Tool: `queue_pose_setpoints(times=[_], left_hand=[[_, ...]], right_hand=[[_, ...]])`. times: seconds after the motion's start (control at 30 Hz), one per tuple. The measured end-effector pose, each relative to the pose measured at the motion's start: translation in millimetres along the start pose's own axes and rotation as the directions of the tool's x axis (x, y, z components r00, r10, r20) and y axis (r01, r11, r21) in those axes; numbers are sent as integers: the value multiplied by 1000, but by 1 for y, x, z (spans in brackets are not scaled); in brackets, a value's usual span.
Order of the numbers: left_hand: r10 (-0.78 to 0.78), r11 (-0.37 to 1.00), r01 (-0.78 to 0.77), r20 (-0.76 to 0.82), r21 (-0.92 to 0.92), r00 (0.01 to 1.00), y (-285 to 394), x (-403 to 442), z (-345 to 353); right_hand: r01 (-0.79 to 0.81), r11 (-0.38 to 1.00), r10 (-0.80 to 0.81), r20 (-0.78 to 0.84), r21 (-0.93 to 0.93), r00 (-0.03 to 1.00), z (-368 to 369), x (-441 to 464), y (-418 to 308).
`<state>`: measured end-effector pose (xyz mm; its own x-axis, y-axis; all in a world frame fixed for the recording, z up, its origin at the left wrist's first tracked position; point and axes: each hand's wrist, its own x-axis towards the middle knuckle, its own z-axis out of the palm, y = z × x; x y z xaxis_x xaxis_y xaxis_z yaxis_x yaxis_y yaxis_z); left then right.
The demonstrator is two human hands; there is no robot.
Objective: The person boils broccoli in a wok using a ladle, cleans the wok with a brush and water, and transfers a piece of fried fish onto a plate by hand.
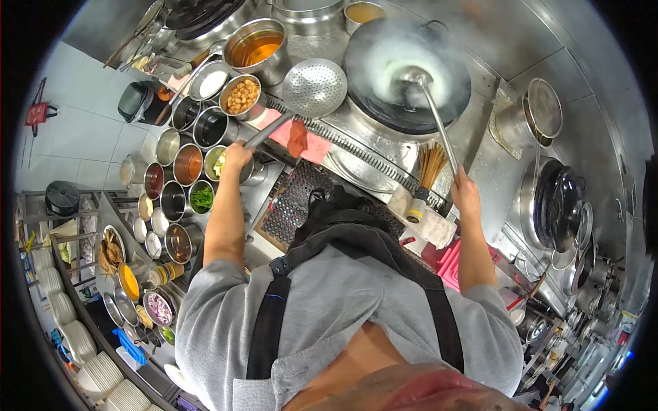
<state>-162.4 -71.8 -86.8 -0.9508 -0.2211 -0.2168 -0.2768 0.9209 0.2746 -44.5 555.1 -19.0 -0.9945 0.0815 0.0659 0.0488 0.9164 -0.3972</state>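
Observation:
My left hand (236,156) is closed around the handle of a round perforated skimmer (315,88), whose bowl is held over the stove edge, left of the wok. My right hand (466,195) grips the long handle of a metal ladle (439,120). The ladle's bowl is down inside a large black wok (452,92), where pale liquid steams. Steam blurs what else the wok contains. Near my right hand, a bamboo brush (430,166) with a yellow-banded handle end lies at the stove's front edge.
At left stand several metal pots, including one of fried brown pieces (241,96), chopped greens (201,197) and orange liquid (255,49). A red cloth (297,139) lies on the front ledge. Another dark wok (558,205) sits at right. Stacked white bowls (75,339) stand lower left.

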Motion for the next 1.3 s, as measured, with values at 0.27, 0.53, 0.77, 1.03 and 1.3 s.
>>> queue_pose_setpoints(times=[0.27, 0.53, 0.77, 1.03, 1.3], left_hand=[[-29, 648, 421, 532, -635, 846, 17, -25, -15], [338, 170, 721, 727, -672, 598, 10, 21, 35], [416, 257, 641, 681, -723, 602, 16, 31, 26], [223, 411, 459, 575, -788, 787, 20, 41, 12], [502, 784, -430, 51, -448, 863, 59, 38, -27]], right_hand=[[-348, 915, 381, -152, 207, 912, 26, 70, -113], [-476, 742, 495, 94, 473, 864, 68, 102, -144], [-112, 987, 111, -16, -117, 994, -1, 21, -140], [-269, 963, 263, -120, -34, 957, -29, -84, -142], [-250, 968, 245, -133, -24, 960, 29, -58, -120]])
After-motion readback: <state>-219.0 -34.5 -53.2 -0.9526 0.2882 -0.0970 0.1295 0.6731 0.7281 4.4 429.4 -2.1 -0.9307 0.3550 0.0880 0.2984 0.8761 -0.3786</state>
